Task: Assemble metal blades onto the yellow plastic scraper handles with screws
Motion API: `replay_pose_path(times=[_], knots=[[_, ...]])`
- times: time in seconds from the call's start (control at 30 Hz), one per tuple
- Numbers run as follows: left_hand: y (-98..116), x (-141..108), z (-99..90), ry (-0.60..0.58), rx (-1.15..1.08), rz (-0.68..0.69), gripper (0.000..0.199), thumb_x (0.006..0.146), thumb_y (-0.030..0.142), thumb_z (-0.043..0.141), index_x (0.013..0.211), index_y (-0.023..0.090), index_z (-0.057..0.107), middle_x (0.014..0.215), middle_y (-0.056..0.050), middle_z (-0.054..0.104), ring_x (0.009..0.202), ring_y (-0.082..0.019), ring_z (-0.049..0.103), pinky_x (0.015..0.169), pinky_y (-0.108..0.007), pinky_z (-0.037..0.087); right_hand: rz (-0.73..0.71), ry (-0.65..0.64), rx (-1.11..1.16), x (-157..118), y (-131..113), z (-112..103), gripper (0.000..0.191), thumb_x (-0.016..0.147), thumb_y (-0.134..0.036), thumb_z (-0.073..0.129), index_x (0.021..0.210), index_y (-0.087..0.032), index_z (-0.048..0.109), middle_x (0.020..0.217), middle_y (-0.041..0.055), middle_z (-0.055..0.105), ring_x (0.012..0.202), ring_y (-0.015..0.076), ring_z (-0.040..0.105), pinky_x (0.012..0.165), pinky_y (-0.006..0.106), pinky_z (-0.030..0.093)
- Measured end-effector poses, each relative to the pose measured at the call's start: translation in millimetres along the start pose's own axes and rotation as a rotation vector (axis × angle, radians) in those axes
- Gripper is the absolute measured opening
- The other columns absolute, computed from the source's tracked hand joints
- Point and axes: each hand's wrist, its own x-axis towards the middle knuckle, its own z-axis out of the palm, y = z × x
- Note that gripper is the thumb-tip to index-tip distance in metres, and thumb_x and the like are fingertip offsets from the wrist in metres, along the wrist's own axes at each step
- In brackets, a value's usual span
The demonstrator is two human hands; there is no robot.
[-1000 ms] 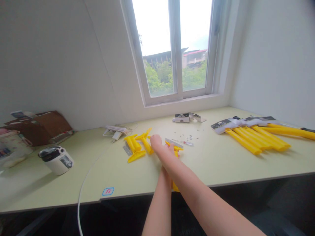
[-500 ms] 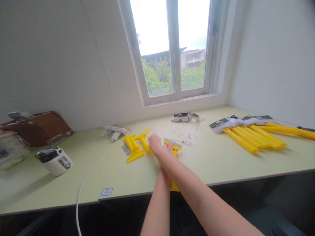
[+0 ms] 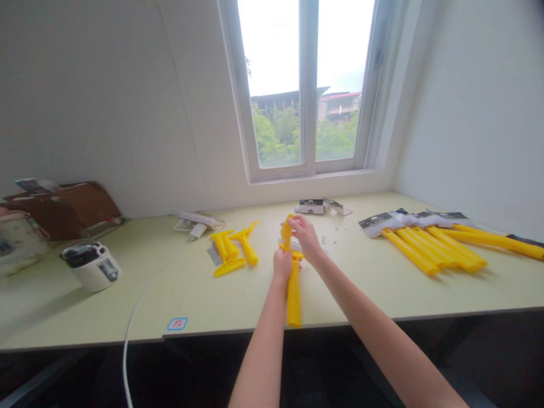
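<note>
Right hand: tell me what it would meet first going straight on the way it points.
The right hand would first meet the yellow piece that it appears to touch; beyond that, probably the back wall, though depth is unclear.

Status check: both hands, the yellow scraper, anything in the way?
Left hand closed on yellow scraper. Right hand pinching upright yellow piece. Small loose parts close by, not visibly blocking.
</note>
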Motion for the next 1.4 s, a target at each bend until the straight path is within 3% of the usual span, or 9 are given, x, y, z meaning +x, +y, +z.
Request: replay_pose_path(times=[0.13, 0.23, 0.3, 0.47, 0.73, 0.83, 0.9, 1.07, 1.4], knots=[[-3, -2, -0.4, -0.020, 0.000, 0.031, 0.021, 0.070, 0.036, 0.050, 0.068, 0.015, 0.049, 0.044, 0.000, 0.053, 0.031, -0.010, 0.045, 0.035, -0.022, 0.035, 0.181, 0.077, 0.236, 7, 20, -53, 0.034, 0.070, -0.049, 0.052, 0.085, -0.023, 0.038, 0.057, -0.0043, 0.057, 0.042, 0.0092, 0.048, 0.044, 0.021, 0.037], [-4, 0, -0.4, -0.031, 0.009, 0.034, 0.019, 0.070, 0.033, 0.048, 0.068, 0.015, 0.049, 0.044, 0.000, 0.053, 0.030, -0.010, 0.045, 0.035, -0.022, 0.035, 0.211, 0.098, 0.239, 5, 36, -67, 0.034, 0.069, -0.046, 0.053, 0.089, -0.022, 0.040, 0.053, -0.0063, 0.055, 0.034, 0.0061, 0.038, 0.037, 0.018, 0.029], [-5, 2, -1.3, -0.029, 0.020, 0.043, 0.017, 0.070, 0.031, 0.048, 0.069, 0.014, 0.049, 0.045, 0.000, 0.053, 0.031, -0.011, 0.045, 0.035, -0.022, 0.035, 0.193, 0.085, 0.256, 0, 39, -66, 0.033, 0.067, -0.040, 0.056, 0.090, -0.020, 0.046, 0.062, -0.0027, 0.059, 0.040, 0.0069, 0.044, 0.040, 0.019, 0.032], [-6, 4, -4.2, -0.034, 0.036, 0.057, 0.018, 0.069, 0.031, 0.048, 0.072, 0.013, 0.051, 0.046, -0.001, 0.055, 0.031, -0.012, 0.047, 0.036, -0.024, 0.037, 0.191, -0.088, 0.171, -12, 31, -57, 0.036, 0.061, -0.033, 0.065, 0.092, -0.014, 0.062, 0.082, 0.0056, 0.064, 0.073, 0.0163, 0.060, 0.065, 0.028, 0.044], [-6, 3, -3.6, -0.044, 0.039, 0.077, 0.019, 0.069, 0.032, 0.047, 0.065, 0.014, 0.050, 0.044, -0.001, 0.054, 0.030, -0.012, 0.047, 0.033, -0.023, 0.036, 0.080, -0.088, -0.044, -20, 31, -53, 0.027, 0.060, -0.036, 0.066, 0.074, -0.014, 0.068, 0.068, 0.0027, 0.064, 0.063, 0.0144, 0.056, 0.059, 0.027, 0.041], [-5, 2, -3.1, -0.045, 0.051, 0.082, 0.020, 0.069, 0.033, 0.048, 0.062, 0.014, 0.050, 0.043, -0.001, 0.053, 0.030, -0.011, 0.047, 0.033, -0.022, 0.036, 0.106, -0.195, -0.043, -20, 32, -52, 0.029, 0.063, -0.036, 0.061, 0.080, -0.013, 0.068, 0.070, 0.0040, 0.064, 0.060, 0.0146, 0.056, 0.055, 0.027, 0.041], [-4, 3, -3.1, -0.044, 0.058, 0.075, 0.022, 0.069, 0.034, 0.049, 0.060, 0.014, 0.051, 0.043, -0.001, 0.054, 0.030, -0.011, 0.047, 0.032, -0.022, 0.035, 0.118, -0.257, -0.050, -20, 33, -53, 0.030, 0.064, -0.035, 0.059, 0.083, -0.013, 0.068, 0.073, 0.0046, 0.065, 0.062, 0.0151, 0.056, 0.057, 0.027, 0.041], [-4, 3, -3.2, -0.019, 0.044, 0.061, 0.026, 0.070, 0.035, 0.048, 0.058, 0.012, 0.052, 0.043, -0.003, 0.055, 0.031, -0.011, 0.046, 0.034, -0.023, 0.036, 0.128, -0.227, -0.106, -17, 40, -57, 0.023, 0.065, -0.033, 0.060, 0.075, -0.015, 0.067, 0.076, 0.0045, 0.065, 0.071, 0.0160, 0.057, 0.066, 0.028, 0.043], [1, -1, -5.0, 0.004, 0.086, 0.061, 0.028, 0.075, 0.031, 0.043, 0.055, 0.015, 0.053, 0.034, -0.002, 0.049, 0.031, -0.014, 0.047, 0.035, -0.024, 0.036, 0.333, -0.324, 0.135, -21, 41, -56, 0.025, 0.065, -0.038, 0.066, 0.073, -0.014, 0.063, 0.077, 0.0055, 0.062, 0.074, 0.0175, 0.061, 0.071, 0.033, 0.049]])
